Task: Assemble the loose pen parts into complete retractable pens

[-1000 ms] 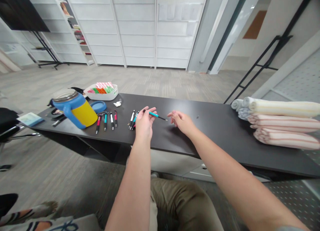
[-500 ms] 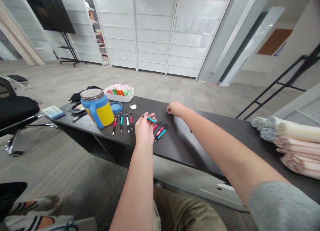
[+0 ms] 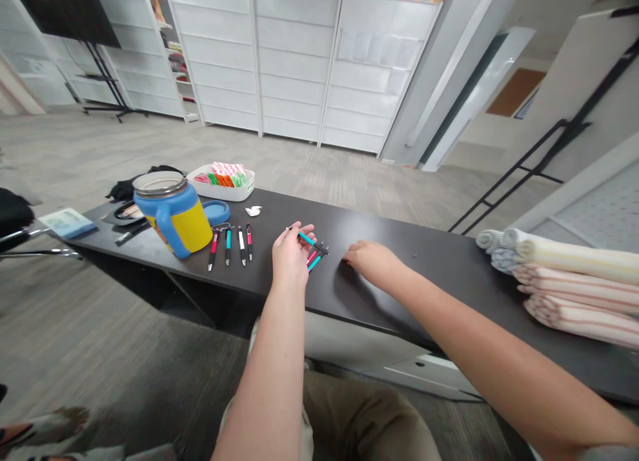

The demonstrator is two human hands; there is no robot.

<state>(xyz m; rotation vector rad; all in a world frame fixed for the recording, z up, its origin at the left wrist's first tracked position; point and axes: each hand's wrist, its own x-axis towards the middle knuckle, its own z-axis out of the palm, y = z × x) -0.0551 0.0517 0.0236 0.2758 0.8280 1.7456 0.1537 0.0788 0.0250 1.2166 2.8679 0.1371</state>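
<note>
My left hand [image 3: 291,255] is closed on a teal pen [image 3: 307,239], held just above the dark table [image 3: 439,275]. A few more pens [image 3: 315,257], red and teal, lie on the table right under and beside it. My right hand [image 3: 370,262] rests palm down on the table a little to the right of those pens, its fingers curled low against the surface; what is under them is hidden. A row of several pens [image 3: 230,241] lies further left, in front of a blue and yellow mug [image 3: 172,213].
A white tray of coloured packets [image 3: 224,180] and a blue lid [image 3: 216,211] sit behind the mug, with dark clutter [image 3: 130,210] at the table's left end. Rolled striped towels [image 3: 569,275] are stacked at the right. A chair [image 3: 10,225] stands at the far left.
My right hand has drawn back from the table's far side toward the pens and now lies on the surface. The left hand keeps hold of the teal pen.
</note>
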